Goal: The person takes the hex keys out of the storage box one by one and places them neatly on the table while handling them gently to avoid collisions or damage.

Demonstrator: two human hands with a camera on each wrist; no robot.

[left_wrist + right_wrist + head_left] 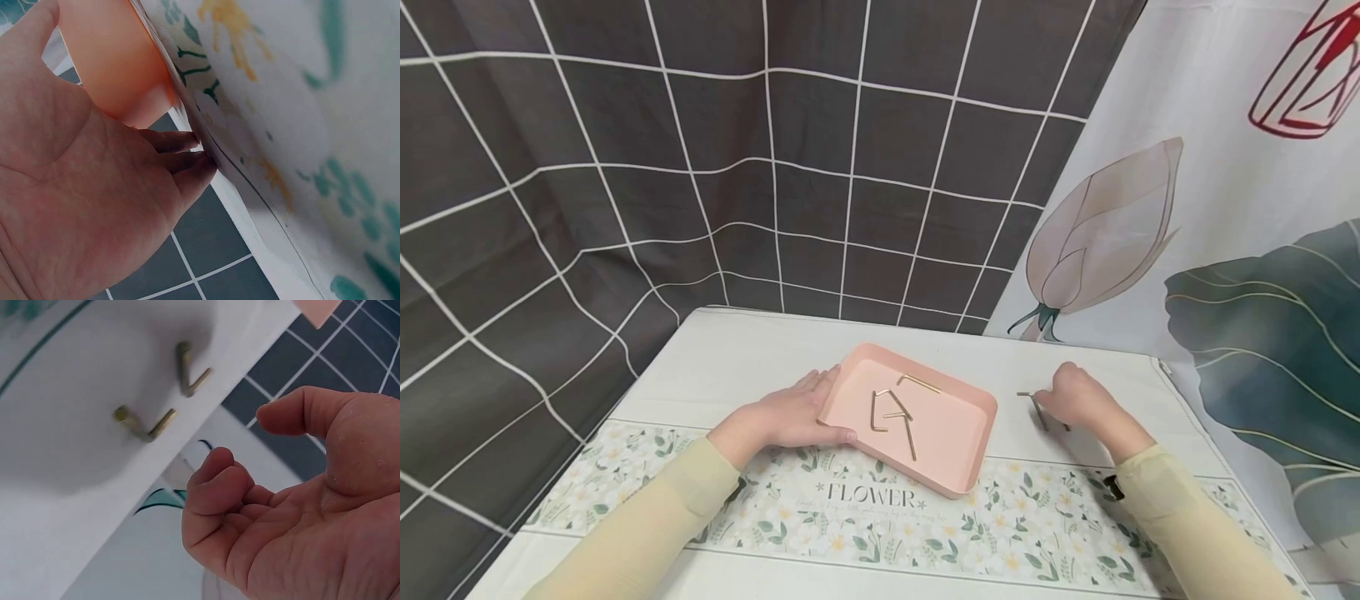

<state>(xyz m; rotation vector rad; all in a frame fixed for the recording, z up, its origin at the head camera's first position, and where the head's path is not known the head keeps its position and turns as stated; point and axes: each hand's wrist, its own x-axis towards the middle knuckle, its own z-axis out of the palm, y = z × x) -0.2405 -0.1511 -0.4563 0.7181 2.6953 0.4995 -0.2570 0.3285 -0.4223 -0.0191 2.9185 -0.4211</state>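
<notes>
A shallow pink tray (pixel 951 471) sits at a slant on the table, with several brass-coloured L-shaped hex keys (pixel 920 384) lying loose inside. My left hand (pixel 790 412) holds the tray's left corner, its thumb along the near rim and fingers along the left end. In the left wrist view, fingertips (pixel 203 164) meet the cloth beside the tray wall (pixel 119 62). To the right of the tray, my right hand (pixel 1078 408) hovers over two more hex keys (pixel 147 428) on the table. Its fingers are bent, its thumb stands apart, and nothing shows between them.
A white tablecloth (pixel 760 350) with a floral band and the word FLOWER covers the table. Dark grid-patterned fabric (pixel 805 200) hangs behind and to the left. At the right hangs a white curtain (pixel 1210 225) with large printed leaves.
</notes>
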